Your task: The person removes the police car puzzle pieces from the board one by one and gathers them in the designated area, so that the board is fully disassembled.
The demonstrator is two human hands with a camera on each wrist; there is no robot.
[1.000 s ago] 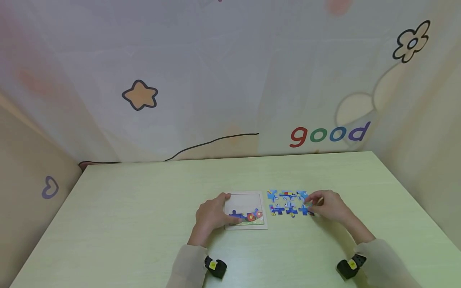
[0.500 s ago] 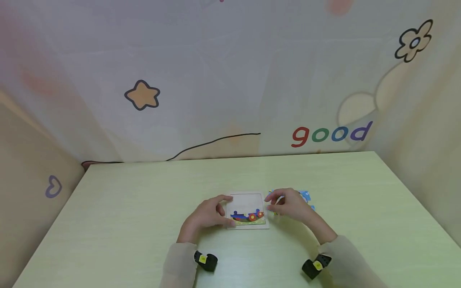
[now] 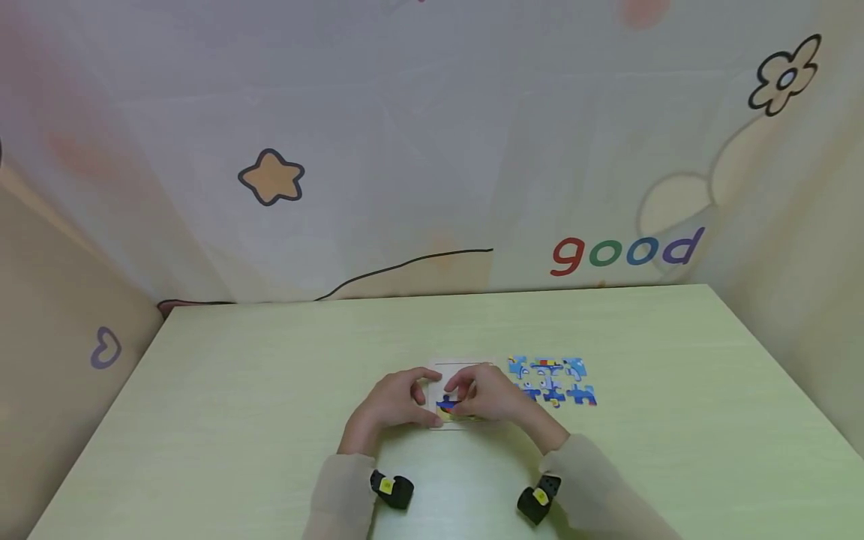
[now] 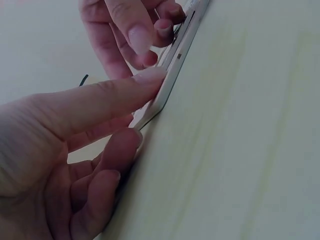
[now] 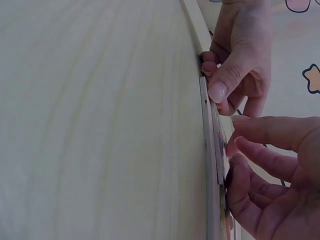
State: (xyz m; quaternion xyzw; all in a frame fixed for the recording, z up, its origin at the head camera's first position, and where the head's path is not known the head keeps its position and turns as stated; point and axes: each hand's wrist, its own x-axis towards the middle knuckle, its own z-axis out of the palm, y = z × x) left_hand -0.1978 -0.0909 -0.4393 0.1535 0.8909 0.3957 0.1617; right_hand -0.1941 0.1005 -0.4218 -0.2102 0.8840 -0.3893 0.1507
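A small pale jigsaw tray (image 3: 466, 362) lies on the table, with joined pieces of a colourful picture (image 3: 445, 406) along its lower part. My left hand (image 3: 391, 405) holds the tray's left side, index finger towards the far corner and thumb on the near corner; the left wrist view shows that thumb (image 4: 150, 77) pressing on the rim. Over the tray, my right hand (image 3: 489, 394) touches the placed pieces with bent fingers, thumb and index finger apart. No piece shows between them, though the fingertips partly hide the contact. Right of the tray lie several loose blue jigsaw pieces (image 3: 575, 367).
The pale green tabletop (image 3: 270, 390) stretches around the tray on all sides. A printed cloth (image 3: 405, 150) hangs behind and beside it. Each wrist carries a black camera (image 3: 394, 491) with a yellow mark.
My right hand has moved left from the loose pieces onto the tray. The loose pieces keep their arrangement. The left hand stays at the tray's left side.
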